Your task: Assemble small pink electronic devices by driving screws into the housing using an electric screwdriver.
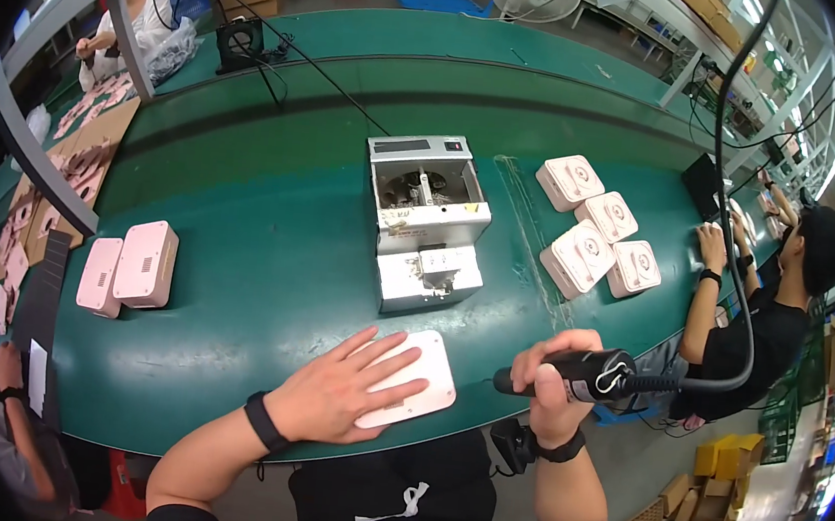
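Observation:
My left hand (343, 390) lies spread over a pale pink plastic housing (438, 371) with rounded corners and small corner holes, resting near the table's front edge. In my right hand (553, 385) is a black electric screwdriver (593, 370), held nearly level with its tip pointing left. The tip is apart from the housing, to its right. A cable runs from the screwdriver's back end up overhead. Beyond the housing stands a grey metal screw feeder (428, 223), open on top.
Several pink housings (578, 259) sit at the right of the green table (278, 247). Two more housings (146, 265) stand at the left. A co-worker (805, 288) sits at the right; other people work at the left. A black cable (723, 139) hangs down on the right.

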